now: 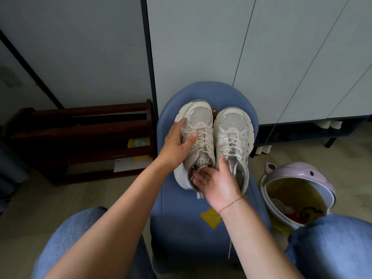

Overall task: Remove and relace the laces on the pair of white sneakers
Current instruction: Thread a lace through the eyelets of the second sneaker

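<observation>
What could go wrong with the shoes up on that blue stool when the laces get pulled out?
1. The stool is small, and the right sneaker sits close to its edge. A hard tug could slide it off, maybe into the open bin beside it.
2. A white strand, probably a lace end, hangs down the stool's front and might snag on a knee.
3. The left hand only rests on the left sneaker, so it could shift.

No legible txt, labels or nos. anywhere.
</observation>
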The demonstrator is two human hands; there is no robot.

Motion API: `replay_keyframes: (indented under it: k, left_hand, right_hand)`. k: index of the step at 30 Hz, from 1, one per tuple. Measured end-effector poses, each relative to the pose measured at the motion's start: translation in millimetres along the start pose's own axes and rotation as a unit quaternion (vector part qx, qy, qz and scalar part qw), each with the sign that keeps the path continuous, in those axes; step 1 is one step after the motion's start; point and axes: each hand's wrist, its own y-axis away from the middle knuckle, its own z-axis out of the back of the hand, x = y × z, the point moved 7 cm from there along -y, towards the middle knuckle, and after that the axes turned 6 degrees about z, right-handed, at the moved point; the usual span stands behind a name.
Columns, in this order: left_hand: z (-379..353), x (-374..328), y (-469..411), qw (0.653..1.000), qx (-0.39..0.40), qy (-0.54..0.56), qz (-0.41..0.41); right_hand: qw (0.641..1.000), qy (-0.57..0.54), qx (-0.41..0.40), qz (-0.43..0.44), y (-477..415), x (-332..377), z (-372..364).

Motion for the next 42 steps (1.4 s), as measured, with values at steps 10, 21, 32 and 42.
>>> replay_keyframes:
  k: [10,21,32,42]
  left_hand:
    - [0,0,-1,1.0,0.002,-0.013,0.001]
    - [1,-1,0,1.0,0.006,-0.018,0.002]
    - [1,1,-1,1.0,0.007,-0.008,0.009]
    - [1,2,-3,1.0,0.007,-0.004,0.003]
  right_hand:
    - [1.0,0.015,-0.008,0.004,-6,-6,-8]
    - [0.995,-0.07,-0.053,0.045,-7,-9,-4]
    - [0.995,0.088,-0.005,-0.047,18,-6,16]
    - [0.974,0.189,-0.1,0.077,37,22,37]
